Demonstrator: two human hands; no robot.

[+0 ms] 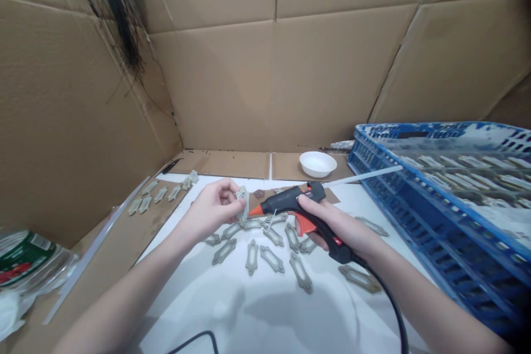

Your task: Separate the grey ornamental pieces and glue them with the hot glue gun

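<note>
Between the thumb and fingers of my left hand, a small pale grey-green frame-shaped plate is held upright. My right hand is wrapped round the handle of a black and orange hot glue gun. Its orange nozzle points left, close beside the plate; I cannot tell whether they touch. A long whitish glue stick sticks out of the gun's back. Below the hands, several similar frame-shaped plates lie scattered on the white tabletop.
A blue plastic crate holding rows of similar pieces stands on the right. Behind the gun sits a white bowl. More plates lie on cardboard at left, near a green-labelled plastic container. Cardboard walls surround the table. A black cord trails from the gun.
</note>
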